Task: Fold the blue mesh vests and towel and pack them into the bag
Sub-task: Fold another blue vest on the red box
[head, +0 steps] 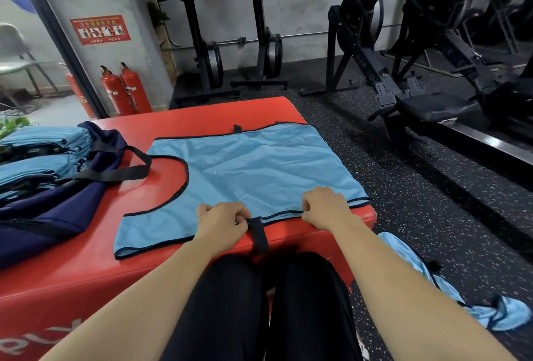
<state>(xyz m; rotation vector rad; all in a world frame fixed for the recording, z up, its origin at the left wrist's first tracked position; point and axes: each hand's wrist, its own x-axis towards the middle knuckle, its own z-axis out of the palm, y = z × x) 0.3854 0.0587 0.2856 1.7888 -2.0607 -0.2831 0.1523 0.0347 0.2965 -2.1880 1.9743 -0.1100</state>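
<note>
While the light blue mesh vest with black trim (253,170) lies spread flat on the red padded table (202,112) at frame centre, I read the step in hand as folding. My left hand (222,220) and right hand (326,208) each pinch its near hem, fingers (238,213) curled on the edging. The next move, in my judgement, is to carry that hem to the far edge with the corners matched. The folded blue vests (43,141) sit stacked at the navy fabric bag (57,208), frame left. One crumpled blue vest (490,311) lies on the floor, lower right.

Speckled black floor (432,187), grey wall (311,0), rowing machines (403,58)
</note>
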